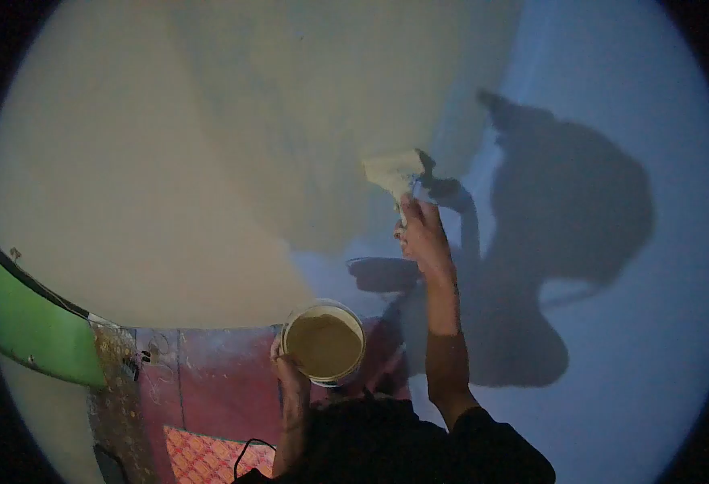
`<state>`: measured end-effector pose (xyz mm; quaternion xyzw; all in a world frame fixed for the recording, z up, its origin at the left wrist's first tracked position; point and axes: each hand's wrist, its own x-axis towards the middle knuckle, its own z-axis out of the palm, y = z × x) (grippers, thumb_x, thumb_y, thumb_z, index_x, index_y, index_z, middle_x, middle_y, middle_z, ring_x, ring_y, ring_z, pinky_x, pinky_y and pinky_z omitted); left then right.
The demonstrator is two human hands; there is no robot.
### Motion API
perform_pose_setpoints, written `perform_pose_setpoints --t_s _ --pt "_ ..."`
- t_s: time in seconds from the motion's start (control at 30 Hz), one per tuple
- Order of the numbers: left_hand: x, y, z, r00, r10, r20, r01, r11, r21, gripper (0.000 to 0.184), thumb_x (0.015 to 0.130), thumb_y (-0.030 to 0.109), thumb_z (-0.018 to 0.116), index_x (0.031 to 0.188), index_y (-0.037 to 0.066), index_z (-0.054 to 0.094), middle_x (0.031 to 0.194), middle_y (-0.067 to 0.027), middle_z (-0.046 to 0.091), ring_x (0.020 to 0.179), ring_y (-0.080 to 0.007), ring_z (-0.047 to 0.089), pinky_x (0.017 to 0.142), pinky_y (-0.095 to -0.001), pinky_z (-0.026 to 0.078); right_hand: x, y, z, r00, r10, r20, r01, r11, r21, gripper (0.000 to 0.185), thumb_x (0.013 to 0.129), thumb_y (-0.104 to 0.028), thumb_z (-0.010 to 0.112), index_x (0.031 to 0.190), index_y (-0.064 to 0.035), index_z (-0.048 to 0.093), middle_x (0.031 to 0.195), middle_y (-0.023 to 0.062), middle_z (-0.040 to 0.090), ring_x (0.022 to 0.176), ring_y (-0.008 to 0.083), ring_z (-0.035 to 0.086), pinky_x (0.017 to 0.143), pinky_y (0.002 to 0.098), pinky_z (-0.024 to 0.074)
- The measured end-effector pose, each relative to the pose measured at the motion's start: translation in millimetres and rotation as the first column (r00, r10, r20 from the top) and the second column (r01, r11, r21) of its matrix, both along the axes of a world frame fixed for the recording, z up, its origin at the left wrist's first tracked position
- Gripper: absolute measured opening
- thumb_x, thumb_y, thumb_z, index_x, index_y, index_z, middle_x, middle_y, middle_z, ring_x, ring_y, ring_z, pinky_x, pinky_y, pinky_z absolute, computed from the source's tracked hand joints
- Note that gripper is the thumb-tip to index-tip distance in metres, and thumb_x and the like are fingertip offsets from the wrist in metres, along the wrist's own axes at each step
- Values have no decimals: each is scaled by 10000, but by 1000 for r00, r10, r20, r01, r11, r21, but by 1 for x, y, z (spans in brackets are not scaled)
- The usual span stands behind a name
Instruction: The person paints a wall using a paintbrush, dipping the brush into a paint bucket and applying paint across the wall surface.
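1. Your right hand (pixel 427 242), at the centre of the frame, has its fingers closed round the handle of a wide, flat, pale cream brush (pixel 395 171). The brush head is at or just off the wall; you cannot tell contact from here.
2. Your left hand (pixel 291 377), lower centre, curls its fingers against the left side of a round white plastic bucket (pixel 326 308) holding brownish-yellow paint (pixel 324 348); how far they reach underneath is hidden.
3. If that one-sided hold slackens, the bucket could tip and spill onto the dull red floor (pixel 229 363) or the orange patterned mat (pixel 201 456) at lower left.
4. Your dark shadow (pixel 572 202), right of centre, could hide thin patches on the pale blue wall surface (pixel 644 355).
5. An overloaded brush could drip onto your right wrist.
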<state>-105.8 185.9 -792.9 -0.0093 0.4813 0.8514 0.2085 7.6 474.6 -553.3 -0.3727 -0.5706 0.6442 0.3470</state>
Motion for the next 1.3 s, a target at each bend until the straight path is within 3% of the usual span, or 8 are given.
perform_pose_setpoints --t_s 0.37,0.63,0.9,0.97,1.07,1.13,1.27,1.3 --pt "3 0 -8 994 -68 -91 77 992 97 259 968 123 462 1111 -6 634 1091 -96 660 982 -221 637 822 -340 534 14 -10 86 990 -12 -143 48 966 253 431 977 -492 494 924 -68 551 617 -16 461 466 52 413 390 213 307" --pt "-8 -5 -19 986 -147 -79 154 983 94 307 903 65 481 1163 -18 622 1131 -121 650 998 -230 638 868 -367 528 -3 -5 100 946 -19 -325 112 956 271 448 953 -549 515 911 -105 563 586 -47 437 446 33 378 373 194 275" --pt "-3 -11 -18 996 -62 -60 59 997 -46 348 831 -10 438 1130 -44 613 1116 -134 642 1032 -248 629 868 -373 529 -50 28 -106 975 -14 -223 90 937 337 427 1020 -406 416 835 -32 505 654 -7 434 554 113 463 500 361 389" --pt "0 -8 -19 996 -88 -20 89 994 56 521 689 -14 406 1177 -52 585 1136 -150 632 1056 -264 616 874 -382 538 -38 25 -178 998 -8 -55 27 937 348 372 1010 -366 441 880 -25 512 668 39 472 563 181 481 507 384 405" --pt "0 -8 -19 997 -75 -6 75 997 24 588 638 -24 399 1199 -57 573 1148 -158 626 1058 -275 612 881 -391 537 -21 7 -258 995 -15 -94 26 992 121 291 982 -306 486 927 -26 539 695 103 518 578 262 521 527 406 437" --pt "-1 -12 -11 996 -85 -28 85 996 10 597 636 -20 402 1209 -52 567 1158 -159 622 1059 -277 611 882 -396 536 -15 15 -334 964 -267 7 109 419 901 337 968 -361 505 964 -32 576 710 129 547 596 288 572 551 419 470" --pt "4 -7 -1 1000 -10 1 10 1000 -5 527 625 -50 408 1125 -54 572 1137 -156 625 1029 -278 629 853 -392 541 9 22 -432 883 -381 276 -87 444 892 425 954 -421 508 950 -7 602 733 135 593 650 303 624 582 450 490" --pt "5 -7 1 1000 -18 -2 18 1000 -1 527 625 -50 408 1125 -54 572 1137 -156 625 1029 -278 629 853 -392 541 19 16 -438 862 -145 486 -174 815 552 354 859 -247 583 1101 9 543 818 173 594 717 330 623 612 451 498"
